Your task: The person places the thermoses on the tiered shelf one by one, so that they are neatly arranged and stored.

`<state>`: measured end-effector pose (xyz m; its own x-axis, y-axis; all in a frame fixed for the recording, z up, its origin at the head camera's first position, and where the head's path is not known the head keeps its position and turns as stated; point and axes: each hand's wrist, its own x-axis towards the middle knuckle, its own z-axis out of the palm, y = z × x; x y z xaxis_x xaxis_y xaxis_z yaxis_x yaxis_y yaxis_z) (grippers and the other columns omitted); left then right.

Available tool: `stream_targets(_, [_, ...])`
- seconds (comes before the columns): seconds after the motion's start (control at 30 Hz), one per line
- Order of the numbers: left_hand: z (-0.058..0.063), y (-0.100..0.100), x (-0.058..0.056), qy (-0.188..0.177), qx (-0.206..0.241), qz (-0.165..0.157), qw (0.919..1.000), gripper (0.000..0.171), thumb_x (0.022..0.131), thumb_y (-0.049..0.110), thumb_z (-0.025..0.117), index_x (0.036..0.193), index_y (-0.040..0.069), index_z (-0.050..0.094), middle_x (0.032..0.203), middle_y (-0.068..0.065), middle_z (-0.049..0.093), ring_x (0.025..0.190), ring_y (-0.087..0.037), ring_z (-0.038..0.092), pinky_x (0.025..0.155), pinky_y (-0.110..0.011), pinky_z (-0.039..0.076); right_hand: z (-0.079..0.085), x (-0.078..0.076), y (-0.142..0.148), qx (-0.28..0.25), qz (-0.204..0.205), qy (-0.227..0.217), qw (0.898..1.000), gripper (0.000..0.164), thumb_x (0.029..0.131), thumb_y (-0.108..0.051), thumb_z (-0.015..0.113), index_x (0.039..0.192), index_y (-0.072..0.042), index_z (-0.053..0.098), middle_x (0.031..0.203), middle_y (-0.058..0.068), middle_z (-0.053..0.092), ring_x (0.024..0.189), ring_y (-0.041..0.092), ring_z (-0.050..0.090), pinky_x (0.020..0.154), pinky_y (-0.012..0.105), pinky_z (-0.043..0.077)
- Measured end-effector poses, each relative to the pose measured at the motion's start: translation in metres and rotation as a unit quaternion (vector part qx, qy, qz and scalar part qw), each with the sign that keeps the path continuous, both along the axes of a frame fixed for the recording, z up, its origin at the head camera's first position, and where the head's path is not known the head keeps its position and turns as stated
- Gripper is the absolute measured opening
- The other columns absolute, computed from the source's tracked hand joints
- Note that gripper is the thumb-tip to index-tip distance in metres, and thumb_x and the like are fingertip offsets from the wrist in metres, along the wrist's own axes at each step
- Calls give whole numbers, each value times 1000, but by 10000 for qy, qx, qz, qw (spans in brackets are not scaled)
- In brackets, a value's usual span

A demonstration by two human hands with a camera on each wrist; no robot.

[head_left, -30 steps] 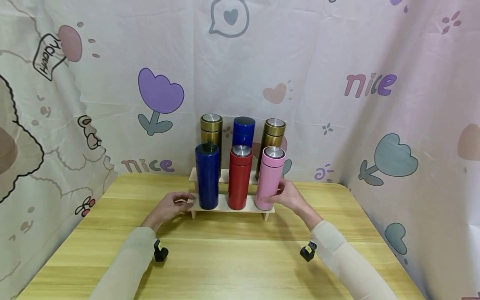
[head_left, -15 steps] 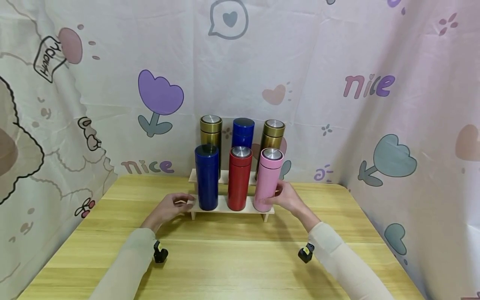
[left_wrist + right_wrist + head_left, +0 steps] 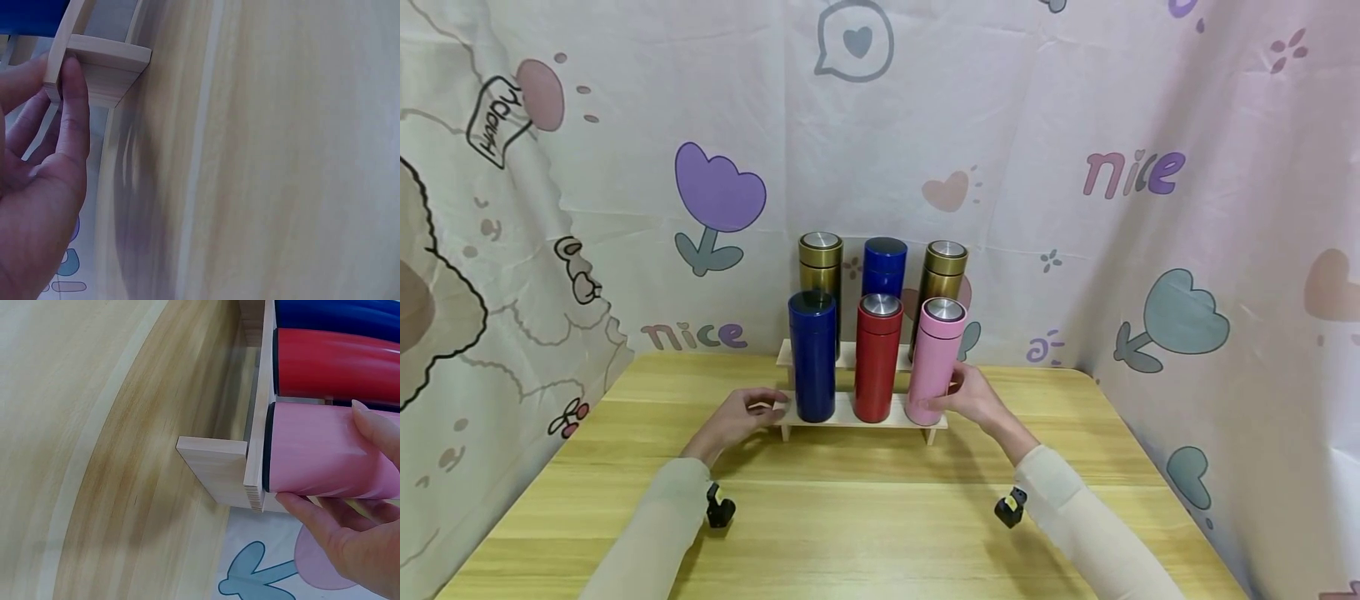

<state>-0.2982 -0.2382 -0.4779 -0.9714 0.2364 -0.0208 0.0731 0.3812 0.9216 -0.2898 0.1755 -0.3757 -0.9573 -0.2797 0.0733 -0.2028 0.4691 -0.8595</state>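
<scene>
A two-step wooden rack (image 3: pixel 845 414) bears two rows of upright thermos bottles. On its front step stand a dark blue thermos (image 3: pixel 812 358), a red thermos (image 3: pixel 877 362) and, at the right end, a pink thermos (image 3: pixel 934 358). My right hand (image 3: pixel 976 398) grips the pink thermos near its base, thumb in front and fingers behind; its black bottom edge sits at the step in the right wrist view. At the other end, my left hand (image 3: pixel 743 417) pinches the front step's board, with thumb above and fingers beneath in the left wrist view (image 3: pixel 50 150).
Behind, on the upper step, are two gold thermoses (image 3: pixel 820 265) (image 3: pixel 943 271) with a blue thermos (image 3: pixel 884 265) between them. A patterned cloth (image 3: pixel 1015 100) hangs close behind the rack. The wooden table (image 3: pixel 865 533) extends toward me.
The pink thermos has shifted very slightly to the left with my right hand around it. My left hand keeps its place on the rack, while the whole head view drifts slightly.
</scene>
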Motion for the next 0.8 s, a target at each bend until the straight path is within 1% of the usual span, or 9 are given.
stream_targets(0.17, [-1, 0, 0, 48, -6, -2, 10000, 44, 99, 27, 71, 134, 2, 64, 136, -19, 62, 118, -25, 65, 92, -28, 56, -23, -19, 6, -77, -90, -6, 9999, 60, 77, -9, 88, 130, 1, 61, 119, 20, 69, 98, 25, 66, 82, 30, 54])
stream_targets(0.23, [-1, 0, 0, 73, 27, -13, 10000, 43, 99, 26, 71, 134, 2, 64, 136, -20, 62, 117, -25, 65, 91, -27, 56, -27, -21, 6, -100, -118, 38, 9999, 62, 76, -11, 89, 130, 0, 61, 121, 19, 69, 99, 25, 66, 82, 31, 55])
stream_targets(0.43, [-1, -1, 0, 116, 121, -29, 9999, 43, 98, 24, 72, 134, 1, 64, 135, -21, 62, 116, -25, 65, 90, -27, 57, -29, -21, 6, -140, -138, 107, 9997, 63, 75, -14, 90, 130, -3, 61, 123, 17, 68, 101, 25, 66, 84, 32, 56])
stream_targets(0.57, [-2, -1, -1, 116, 81, -39, 9999, 43, 98, 25, 72, 134, 1, 64, 135, -21, 61, 115, -22, 65, 90, -27, 57, -29, -21, 6, -108, -169, 76, 9998, 63, 75, -18, 91, 130, -6, 62, 125, 16, 68, 102, 25, 67, 87, 33, 56])
stream_targets(0.7, [-3, -1, -2, 115, 101, -31, 9999, 43, 98, 24, 72, 133, 0, 65, 136, -22, 61, 112, -20, 64, 89, -24, 56, -30, -21, 7, -54, -246, 7, 9997, 64, 75, -19, 91, 131, -7, 62, 127, 17, 67, 104, 27, 67, 88, 35, 56])
stream_targets(0.8, [-3, -1, -2, 140, 118, -28, 9998, 42, 98, 23, 72, 133, 0, 65, 137, -22, 61, 112, -21, 64, 88, -22, 56, -29, -21, 7, -33, -306, -26, 9995, 64, 75, -19, 91, 131, -7, 62, 127, 16, 67, 105, 28, 68, 89, 36, 57])
